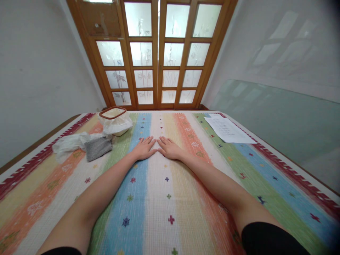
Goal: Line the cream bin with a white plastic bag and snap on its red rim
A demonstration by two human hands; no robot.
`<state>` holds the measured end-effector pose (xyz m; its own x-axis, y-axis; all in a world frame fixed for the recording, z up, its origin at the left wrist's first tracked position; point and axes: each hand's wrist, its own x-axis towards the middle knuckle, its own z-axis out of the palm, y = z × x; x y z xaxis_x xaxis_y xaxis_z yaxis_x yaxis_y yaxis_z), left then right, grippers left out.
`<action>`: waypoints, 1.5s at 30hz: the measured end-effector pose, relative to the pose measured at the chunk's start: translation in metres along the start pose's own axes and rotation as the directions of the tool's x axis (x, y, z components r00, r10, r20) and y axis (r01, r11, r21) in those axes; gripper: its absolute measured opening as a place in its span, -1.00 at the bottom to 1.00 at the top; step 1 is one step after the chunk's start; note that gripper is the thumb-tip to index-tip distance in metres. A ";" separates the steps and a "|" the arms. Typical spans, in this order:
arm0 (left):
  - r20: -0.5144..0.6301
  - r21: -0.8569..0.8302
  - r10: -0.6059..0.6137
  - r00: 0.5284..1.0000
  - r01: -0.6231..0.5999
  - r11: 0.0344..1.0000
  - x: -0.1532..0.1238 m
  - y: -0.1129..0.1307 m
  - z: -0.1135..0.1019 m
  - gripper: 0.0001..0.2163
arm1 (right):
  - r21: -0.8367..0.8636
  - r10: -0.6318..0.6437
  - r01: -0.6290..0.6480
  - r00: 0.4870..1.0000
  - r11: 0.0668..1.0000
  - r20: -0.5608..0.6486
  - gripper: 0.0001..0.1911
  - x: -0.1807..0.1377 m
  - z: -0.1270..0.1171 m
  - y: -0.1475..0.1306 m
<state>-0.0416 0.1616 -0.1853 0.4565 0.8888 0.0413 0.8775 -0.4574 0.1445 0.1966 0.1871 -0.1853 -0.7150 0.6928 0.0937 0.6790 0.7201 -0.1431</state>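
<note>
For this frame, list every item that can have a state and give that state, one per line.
left hand: flat, palm down on the striped cloth, holding nothing
right hand: flat, palm down, fingertips meeting the left hand's
striped cloth: spread flat
basket: upright, open top, lined with white plastic
grey cloth: crumpled, beside the basket
plastic bag: crumpled, lying flat
paper sheet: flat, printed side up
wooden doors: shut

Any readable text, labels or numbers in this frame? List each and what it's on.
None legible.
Paper sheet on the striped cloth: rows of printed lines, too small and blurred to read.
Basket, plastic bag, grey cloth: no print visible.
Glass door: etched plant motifs only, no words.
</note>
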 end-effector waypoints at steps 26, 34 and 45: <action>-0.019 -0.019 0.011 1.000 -0.011 1.000 -0.001 -0.001 -0.003 -0.28 | 0.018 0.005 -0.005 1.000 1.000 -0.027 -0.14 0.000 -0.002 0.000; -0.015 -0.027 0.002 1.000 -0.003 1.000 -0.001 0.001 -0.006 -0.28 | 0.021 0.006 -0.006 1.000 1.000 -0.022 -0.13 0.000 -0.003 -0.001; -0.031 -0.023 0.004 1.000 -0.004 1.000 0.000 0.000 -0.004 -0.36 | 0.022 0.008 -0.006 0.998 1.000 -0.057 -0.23 0.001 0.001 0.001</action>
<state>-0.0421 0.1611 -0.1813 0.4548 0.8876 0.0728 0.8719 -0.4605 0.1666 0.1966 0.1882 -0.1862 -0.6992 0.6993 0.1483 0.6798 0.7146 -0.1649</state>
